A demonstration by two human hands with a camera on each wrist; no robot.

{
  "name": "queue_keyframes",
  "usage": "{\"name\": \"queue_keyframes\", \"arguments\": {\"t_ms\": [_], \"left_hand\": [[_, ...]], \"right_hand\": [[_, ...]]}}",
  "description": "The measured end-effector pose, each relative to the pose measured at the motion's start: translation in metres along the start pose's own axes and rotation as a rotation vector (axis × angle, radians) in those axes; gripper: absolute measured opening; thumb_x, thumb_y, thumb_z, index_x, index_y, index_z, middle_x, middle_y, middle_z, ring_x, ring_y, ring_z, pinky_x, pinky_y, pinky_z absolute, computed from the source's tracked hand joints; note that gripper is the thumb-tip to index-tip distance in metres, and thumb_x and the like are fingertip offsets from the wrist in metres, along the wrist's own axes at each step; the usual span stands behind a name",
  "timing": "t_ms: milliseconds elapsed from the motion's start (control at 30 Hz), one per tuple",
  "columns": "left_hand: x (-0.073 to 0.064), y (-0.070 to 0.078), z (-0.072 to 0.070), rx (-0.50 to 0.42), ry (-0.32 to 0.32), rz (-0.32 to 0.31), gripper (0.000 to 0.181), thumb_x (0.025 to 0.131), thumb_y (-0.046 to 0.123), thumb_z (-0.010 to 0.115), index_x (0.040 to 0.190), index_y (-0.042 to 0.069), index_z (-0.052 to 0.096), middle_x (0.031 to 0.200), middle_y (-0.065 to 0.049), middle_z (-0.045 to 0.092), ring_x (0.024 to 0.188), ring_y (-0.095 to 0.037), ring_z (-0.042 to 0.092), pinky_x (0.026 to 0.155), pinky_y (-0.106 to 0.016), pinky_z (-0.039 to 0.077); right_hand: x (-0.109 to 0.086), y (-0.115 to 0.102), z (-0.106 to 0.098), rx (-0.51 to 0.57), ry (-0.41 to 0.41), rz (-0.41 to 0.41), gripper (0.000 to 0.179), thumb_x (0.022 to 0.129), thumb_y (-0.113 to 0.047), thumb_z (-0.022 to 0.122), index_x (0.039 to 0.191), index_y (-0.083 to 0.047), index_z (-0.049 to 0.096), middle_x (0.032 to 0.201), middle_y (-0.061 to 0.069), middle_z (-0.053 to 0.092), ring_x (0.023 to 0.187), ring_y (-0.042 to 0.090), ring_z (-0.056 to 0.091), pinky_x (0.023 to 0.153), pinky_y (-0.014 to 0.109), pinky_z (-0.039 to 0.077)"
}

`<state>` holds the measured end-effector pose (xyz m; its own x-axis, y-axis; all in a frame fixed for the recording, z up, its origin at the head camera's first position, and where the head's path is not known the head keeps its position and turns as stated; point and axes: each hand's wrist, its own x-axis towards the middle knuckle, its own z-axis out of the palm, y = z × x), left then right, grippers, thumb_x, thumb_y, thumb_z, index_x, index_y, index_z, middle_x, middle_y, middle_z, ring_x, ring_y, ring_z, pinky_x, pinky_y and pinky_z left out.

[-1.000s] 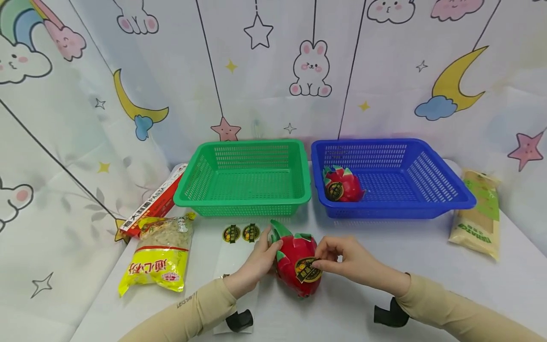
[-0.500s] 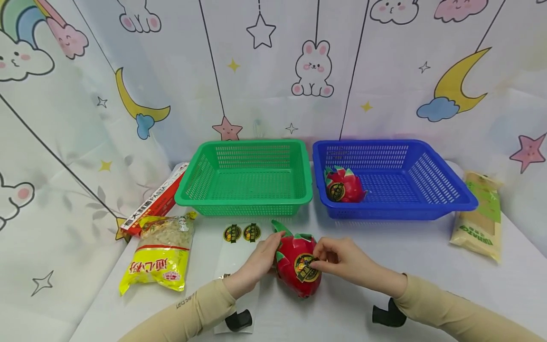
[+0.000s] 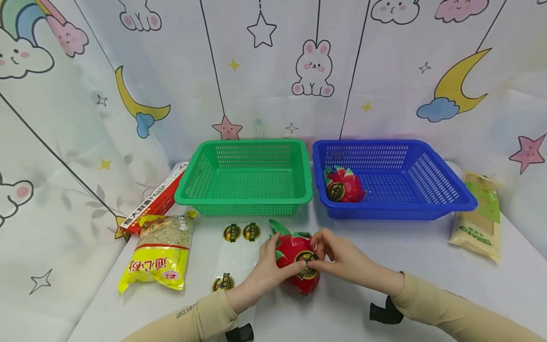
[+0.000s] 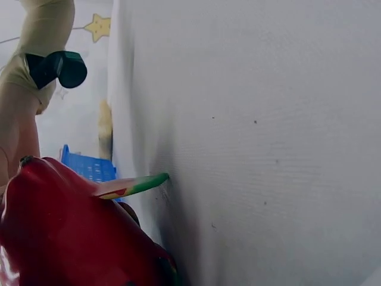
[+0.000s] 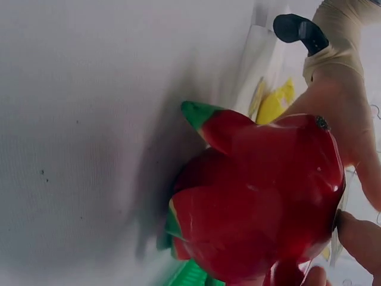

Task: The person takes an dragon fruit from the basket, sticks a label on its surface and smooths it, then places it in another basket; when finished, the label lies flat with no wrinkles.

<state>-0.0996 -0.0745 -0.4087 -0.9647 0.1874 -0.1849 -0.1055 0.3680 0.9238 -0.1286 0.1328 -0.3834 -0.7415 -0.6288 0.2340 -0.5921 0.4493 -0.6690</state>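
Observation:
A red dragon fruit (image 3: 301,286) with green-tipped scales is held over the white table between both hands. A round black-and-gold sticker (image 3: 305,256) lies against its near face, a corner standing out at the right. The left hand (image 3: 264,274) holds the fruit's left side, its thumb on the sticker. From the right, the right hand (image 3: 348,259) grips the fruit, thumb at the sticker's edge and index finger higher up. In the left wrist view the fruit (image 4: 65,232) fills the lower left corner; in the right wrist view the fruit (image 5: 262,196) hides most of the fingers.
A white sheet (image 3: 234,256) with several stickers lies left of the fruit. Behind stand a green basket (image 3: 243,202) and a blue basket (image 3: 384,207) holding another stickered dragon fruit (image 3: 351,187). Left are a yellow pasta bag (image 3: 160,256) and red pasta box (image 3: 155,199); right, a beige packet (image 3: 478,223).
The left thumb has come across the fruit onto the sticker. The right index finger has moved up, away from the thumb. More of the sticker sheet's lower sticker shows.

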Motion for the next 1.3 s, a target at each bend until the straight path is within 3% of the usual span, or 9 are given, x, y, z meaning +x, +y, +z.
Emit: {"name": "queue_keyframes", "arguments": {"t_ms": [100,200,333,467,600,900,1100,1300], "left_hand": [[0.0,-0.001,0.001,-0.02,-0.007,-0.006,0.102,0.073,0.049,0.071,0.147,0.007,0.015,0.147,-0.02,0.018,0.125,-0.036,0.038,0.095,-0.054,0.041],[0.0,-0.001,0.001,-0.032,-0.012,-0.006,0.103,0.071,0.046,0.074,0.146,0.007,0.015,0.146,-0.018,0.02,0.123,-0.034,0.04,0.093,-0.052,0.043],[0.0,-0.002,0.001,-0.028,-0.012,0.007,0.106,0.069,0.044,0.076,0.147,0.007,0.014,0.146,-0.018,0.023,0.123,-0.034,0.04,0.093,-0.051,0.044],[0.001,-0.003,0.001,-0.018,-0.019,0.021,0.107,0.068,0.041,0.078,0.147,0.007,0.014,0.145,-0.018,0.025,0.123,-0.033,0.04,0.095,-0.05,0.043],[0.001,-0.002,0.0,-0.026,-0.037,0.017,0.105,0.069,0.04,0.077,0.146,0.007,0.014,0.142,-0.018,0.028,0.121,-0.032,0.042,0.093,-0.05,0.044],[-0.003,0.0,-0.004,-0.161,-0.093,-0.02,0.099,0.075,0.031,0.074,0.147,0.009,0.01,0.141,-0.018,0.031,0.124,-0.034,0.04,0.097,-0.051,0.04],[-0.004,-0.001,-0.004,-0.221,-0.098,-0.03,0.094,0.078,0.027,0.071,0.147,0.01,0.01,0.14,-0.018,0.033,0.126,-0.035,0.037,0.1,-0.053,0.036],[-0.005,-0.001,-0.003,-0.264,-0.091,-0.066,0.084,0.083,0.035,0.064,0.146,0.014,0.012,0.141,-0.018,0.031,0.128,-0.037,0.032,0.101,-0.056,0.033]], "right_hand": [[0.001,0.0,0.0,-0.057,0.046,0.032,0.042,0.076,-0.023,0.076,0.106,-0.009,0.05,0.086,-0.004,0.053,0.076,0.009,0.046,0.063,0.021,0.043],[0.002,0.001,0.001,-0.091,0.058,0.066,0.056,0.074,-0.029,0.078,0.116,-0.007,0.049,0.109,0.004,0.053,0.102,0.018,0.049,0.082,0.037,0.049],[0.004,0.002,0.003,-0.016,-0.032,0.185,0.076,0.075,-0.036,0.075,0.133,-0.002,0.039,0.132,0.016,0.045,0.121,0.038,0.043,0.092,0.056,0.043],[0.006,0.005,0.005,0.125,-0.141,0.335,0.083,0.077,-0.039,0.072,0.138,0.001,0.032,0.13,0.021,0.049,0.112,0.037,0.051,0.086,0.05,0.049],[0.008,0.008,0.005,0.224,-0.162,0.396,0.083,0.077,-0.038,0.072,0.138,0.002,0.032,0.13,0.019,0.049,0.109,0.031,0.055,0.081,0.039,0.053],[0.009,0.008,-0.004,0.308,-0.167,0.337,0.068,0.086,-0.031,0.064,0.137,0.004,0.035,0.139,0.025,0.039,0.117,0.044,0.048,0.086,0.046,0.05],[0.01,0.008,-0.004,0.306,-0.168,0.326,0.062,0.089,-0.028,0.062,0.136,0.003,0.037,0.138,0.026,0.041,0.112,0.044,0.053,0.085,0.047,0.05],[0.011,0.007,-0.004,0.33,-0.171,0.349,0.061,0.088,-0.028,0.062,0.135,0.002,0.038,0.137,0.027,0.04,0.105,0.04,0.058,0.084,0.046,0.051]]}}
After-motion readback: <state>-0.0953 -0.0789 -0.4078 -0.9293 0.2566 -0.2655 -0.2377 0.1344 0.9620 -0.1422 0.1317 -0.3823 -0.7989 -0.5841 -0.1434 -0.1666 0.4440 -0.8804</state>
